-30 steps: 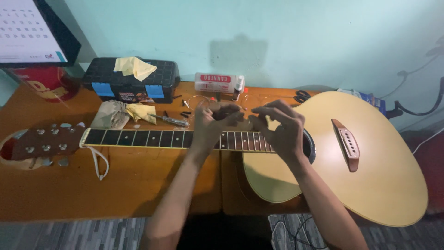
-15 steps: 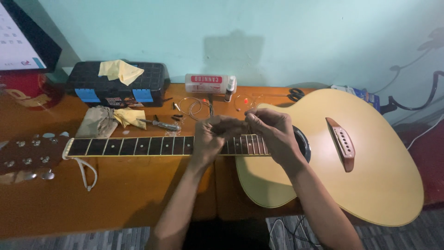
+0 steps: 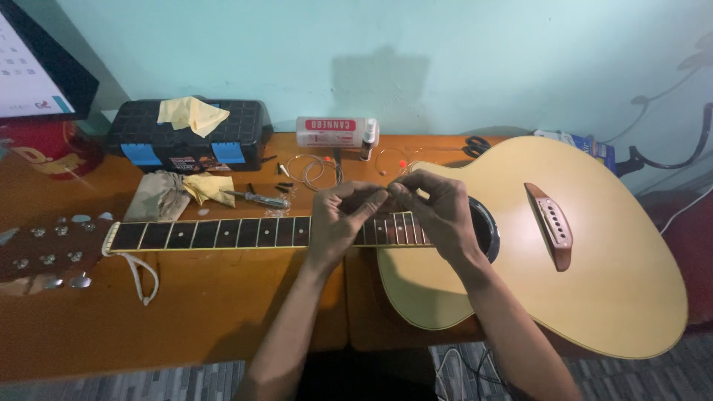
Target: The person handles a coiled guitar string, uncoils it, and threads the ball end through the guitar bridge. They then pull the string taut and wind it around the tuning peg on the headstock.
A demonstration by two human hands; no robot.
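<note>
The guitar (image 3: pixel 594 275) lies stringless across the bench (image 3: pixel 186 312), its bridge holes bare. Above the fretboard (image 3: pixel 223 232), the left hand (image 3: pixel 338 219) and right hand (image 3: pixel 438 208) meet, fingers pinching something too thin to identify. Coiled strings (image 3: pixel 312 171) wait on the far side.

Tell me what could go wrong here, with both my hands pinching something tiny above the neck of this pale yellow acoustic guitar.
Whatever the left hand and right hand pinch is too small to make out; dropped, it might fall into the round sound hole close beside the right hand. The pale yellow acoustic guitar overhangs the wooden table edge, so leaning on its body could tip it. Coiled wire strings behind the hands could snag a sleeve or wrist.
</note>
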